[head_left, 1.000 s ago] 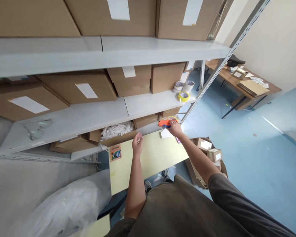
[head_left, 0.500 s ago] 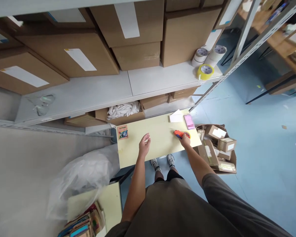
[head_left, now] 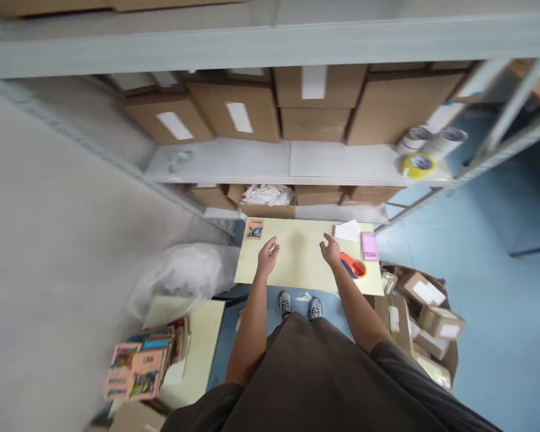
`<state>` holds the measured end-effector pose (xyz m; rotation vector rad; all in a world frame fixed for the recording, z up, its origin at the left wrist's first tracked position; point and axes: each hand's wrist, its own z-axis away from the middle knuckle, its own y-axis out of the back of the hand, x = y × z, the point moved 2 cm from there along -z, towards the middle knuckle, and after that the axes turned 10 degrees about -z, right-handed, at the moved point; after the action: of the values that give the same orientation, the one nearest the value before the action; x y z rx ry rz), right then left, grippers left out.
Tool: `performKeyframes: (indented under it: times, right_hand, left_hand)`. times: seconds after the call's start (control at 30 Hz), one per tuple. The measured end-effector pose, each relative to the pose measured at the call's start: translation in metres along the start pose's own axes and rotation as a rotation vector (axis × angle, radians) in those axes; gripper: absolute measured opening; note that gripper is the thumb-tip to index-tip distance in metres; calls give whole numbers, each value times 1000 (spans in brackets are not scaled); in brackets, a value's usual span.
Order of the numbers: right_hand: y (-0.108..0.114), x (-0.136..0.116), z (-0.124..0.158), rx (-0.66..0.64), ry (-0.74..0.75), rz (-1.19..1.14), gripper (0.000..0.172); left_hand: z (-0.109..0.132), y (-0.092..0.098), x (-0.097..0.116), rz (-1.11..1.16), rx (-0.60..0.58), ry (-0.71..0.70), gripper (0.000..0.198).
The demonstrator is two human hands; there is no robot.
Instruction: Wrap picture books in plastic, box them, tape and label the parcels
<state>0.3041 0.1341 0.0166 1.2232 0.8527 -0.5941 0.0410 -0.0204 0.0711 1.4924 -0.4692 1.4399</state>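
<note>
Over the left part of the pale yellow table (head_left: 292, 270), my left hand (head_left: 268, 257) hovers with loosely bent fingers and holds nothing. My right hand (head_left: 330, 249) is open above the table's right half, thumb and fingers apart, also empty. Just beside its wrist lies an orange-and-blue tool (head_left: 353, 266) with a yellow edge, perhaps a tape dispenser. Behind my right hand are white paper sheets (head_left: 346, 230) and a blurred-out pink item (head_left: 369, 246). A small packet with a colourful picture (head_left: 254, 228) lies in the table's far left corner.
Grey shelves (head_left: 234, 162) with cardboard boxes (head_left: 317, 125) stand behind the table; tape rolls (head_left: 417, 165) sit at their right end. A large carton of small boxes (head_left: 432, 324) stands right. At left are clear plastic wrap (head_left: 189, 267) and a side table with picture packets (head_left: 139, 372).
My right hand has let go of the orange-and-blue tool, which now lies on the table, and has moved left of it. The camera view has shifted, showing more of the upper shelf and left wall.
</note>
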Motion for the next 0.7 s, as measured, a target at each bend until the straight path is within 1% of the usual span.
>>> performKeyframes:
  times: [0.1, 0.17, 0.23, 0.37, 0.5, 0.6, 0.67, 0.7]
  right_hand:
    - [-53, -50, -12, -184, 172, -108, 60]
    - [-92, -84, -8, -300, 269, -131, 62]
    - [-130, -117, 2, -386, 331, -136, 63]
    - [-207, -176, 38, -520, 410, -140, 63]
    - [-287, -227, 80, -630, 484, -112, 61]
    - [-349, -260, 113, -705, 551, -60, 60]
    - [-388, -278, 133, -765, 582, -42, 60]
    - [-405, -285, 142, -794, 589, -41, 60]
  left_hand:
    - [27, 45, -20, 24, 152, 52, 53]
    - [50, 82, -38, 39, 267, 101, 51]
    - [73, 123, -59, 51, 376, 145, 50]
    - [111, 204, -105, 68, 599, 212, 53]
    - [135, 275, -154, 116, 739, 281, 63]
    - [145, 321, -189, 150, 797, 309, 66]
    - [148, 346, -211, 162, 810, 317, 66]
    - [147, 355, -222, 164, 807, 324, 66]
